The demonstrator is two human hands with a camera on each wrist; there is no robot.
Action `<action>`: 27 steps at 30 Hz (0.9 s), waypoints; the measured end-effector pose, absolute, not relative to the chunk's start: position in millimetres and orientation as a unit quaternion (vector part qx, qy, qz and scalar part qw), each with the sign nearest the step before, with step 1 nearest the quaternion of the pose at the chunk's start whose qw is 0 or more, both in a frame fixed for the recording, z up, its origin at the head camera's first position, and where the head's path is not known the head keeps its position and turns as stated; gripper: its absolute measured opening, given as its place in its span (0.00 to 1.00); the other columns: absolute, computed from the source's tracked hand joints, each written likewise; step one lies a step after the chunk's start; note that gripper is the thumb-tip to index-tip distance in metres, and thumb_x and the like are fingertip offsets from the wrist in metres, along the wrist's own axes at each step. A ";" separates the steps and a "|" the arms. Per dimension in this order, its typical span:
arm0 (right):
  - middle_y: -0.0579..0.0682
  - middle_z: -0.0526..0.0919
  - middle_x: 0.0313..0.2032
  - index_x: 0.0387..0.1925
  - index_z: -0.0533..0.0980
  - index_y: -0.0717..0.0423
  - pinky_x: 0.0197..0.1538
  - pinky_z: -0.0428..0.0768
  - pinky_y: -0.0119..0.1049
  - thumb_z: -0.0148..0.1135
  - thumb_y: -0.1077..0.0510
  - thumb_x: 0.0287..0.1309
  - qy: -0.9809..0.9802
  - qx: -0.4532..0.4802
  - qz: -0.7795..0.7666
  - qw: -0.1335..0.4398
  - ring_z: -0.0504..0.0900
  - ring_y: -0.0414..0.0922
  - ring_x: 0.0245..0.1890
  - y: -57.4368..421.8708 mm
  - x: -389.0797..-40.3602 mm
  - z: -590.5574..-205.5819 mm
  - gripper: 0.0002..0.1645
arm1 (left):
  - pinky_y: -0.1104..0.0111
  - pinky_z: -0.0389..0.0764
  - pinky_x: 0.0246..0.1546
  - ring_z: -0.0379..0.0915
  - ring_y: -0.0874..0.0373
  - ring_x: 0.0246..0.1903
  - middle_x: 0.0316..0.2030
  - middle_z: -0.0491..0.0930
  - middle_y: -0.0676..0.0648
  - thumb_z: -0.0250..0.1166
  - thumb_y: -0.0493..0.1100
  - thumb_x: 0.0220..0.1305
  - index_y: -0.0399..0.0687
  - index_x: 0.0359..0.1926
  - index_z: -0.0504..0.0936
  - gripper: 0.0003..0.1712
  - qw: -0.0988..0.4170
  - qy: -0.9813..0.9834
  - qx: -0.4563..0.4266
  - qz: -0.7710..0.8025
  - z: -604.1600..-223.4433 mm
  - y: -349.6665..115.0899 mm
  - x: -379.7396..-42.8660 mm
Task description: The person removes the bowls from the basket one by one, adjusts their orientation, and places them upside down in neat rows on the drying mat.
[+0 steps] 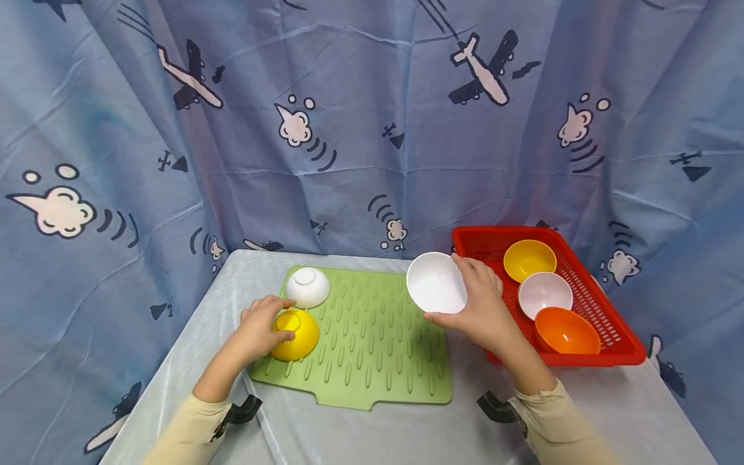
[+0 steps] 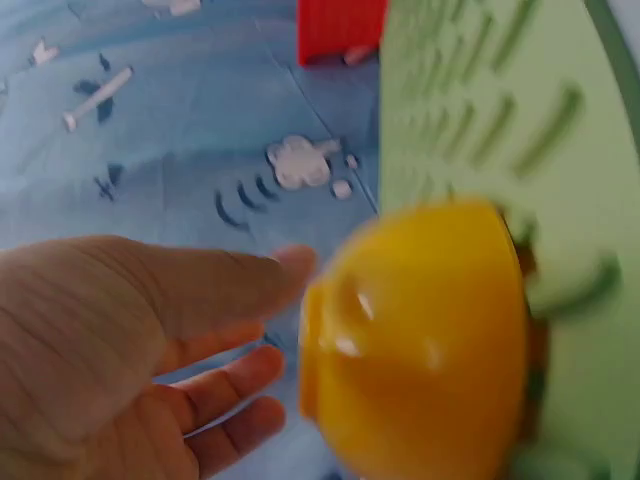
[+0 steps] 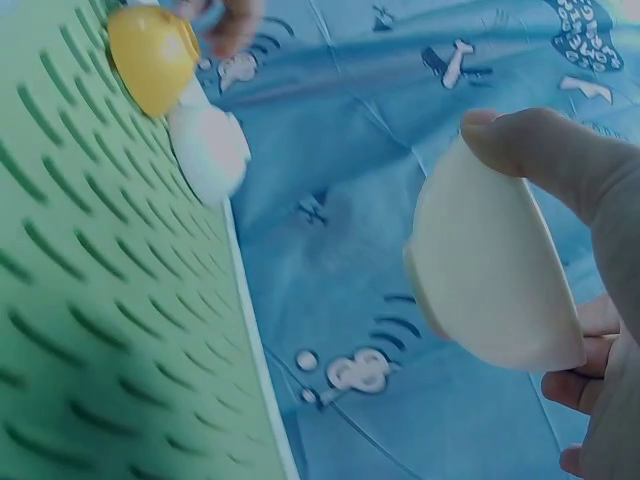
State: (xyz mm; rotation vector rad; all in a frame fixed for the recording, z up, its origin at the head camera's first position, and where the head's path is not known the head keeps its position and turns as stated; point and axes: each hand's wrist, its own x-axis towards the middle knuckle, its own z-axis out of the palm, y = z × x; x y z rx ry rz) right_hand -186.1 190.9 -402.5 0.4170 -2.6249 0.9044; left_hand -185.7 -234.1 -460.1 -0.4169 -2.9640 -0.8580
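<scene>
A white bowl [image 1: 437,283], tilted on its side with its inside toward me, is pinched at the rim between the thumb and fingers of my right hand [image 1: 484,307]. It hangs above the right part of the green drying mat [image 1: 374,336]. On the mat's left side a yellow bowl [image 2: 430,340] stands upside down. My left hand [image 2: 150,340] is beside that bowl's base with fingers spread, and a gap shows between them in the left wrist view. Just behind the yellow bowl lies another white bowl [image 1: 308,288], also upside down.
A red basket [image 1: 624,342] stands at the right of the table. Inside it, a yellow bowl [image 1: 529,259], a pinkish-white bowl [image 1: 545,294] and an orange bowl [image 1: 567,332] sit in a row. A blue curtain [image 1: 349,129] with airplane prints hangs behind the table.
</scene>
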 end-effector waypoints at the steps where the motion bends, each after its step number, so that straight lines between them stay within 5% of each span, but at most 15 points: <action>1: 0.62 0.68 0.67 0.75 0.63 0.58 0.68 0.53 0.65 0.88 0.42 0.30 -0.919 0.153 0.321 0.169 0.61 0.61 0.67 186.2 -183.8 -405.4 0.70 | 0.49 0.61 0.50 0.67 0.43 0.58 0.60 0.77 0.42 0.77 0.43 0.59 0.45 0.65 0.78 0.33 0.021 -0.948 -0.139 -0.285 -457.7 -229.7 -184.5; 6: 0.61 0.70 0.65 0.72 0.66 0.59 0.66 0.55 0.62 0.89 0.42 0.25 -0.908 0.191 0.325 0.184 0.63 0.60 0.65 164.5 -175.1 -417.8 0.69 | 0.45 0.66 0.62 0.69 0.47 0.61 0.63 0.77 0.46 0.74 0.49 0.63 0.49 0.67 0.76 0.33 0.026 -0.906 -0.172 -0.386 -446.3 -201.2 -176.8; 17: 0.59 0.71 0.65 0.73 0.66 0.57 0.64 0.60 0.63 0.88 0.38 0.22 -0.894 0.247 0.321 0.192 0.64 0.60 0.64 137.0 -154.6 -443.0 0.72 | 0.60 0.76 0.55 0.73 0.48 0.61 0.63 0.78 0.44 0.66 0.51 0.71 0.42 0.69 0.73 0.32 -0.100 -0.790 -0.174 -0.580 -445.2 -138.2 -158.1; 27: 0.57 0.71 0.65 0.73 0.66 0.59 0.65 0.56 0.61 0.88 0.35 0.22 -0.873 0.295 0.332 0.201 0.64 0.56 0.66 134.2 -150.1 -459.0 0.74 | 0.50 0.74 0.61 0.73 0.49 0.61 0.62 0.77 0.41 0.61 0.57 0.74 0.35 0.72 0.67 0.39 -0.223 -0.720 -0.134 -0.644 -462.0 -127.8 -154.6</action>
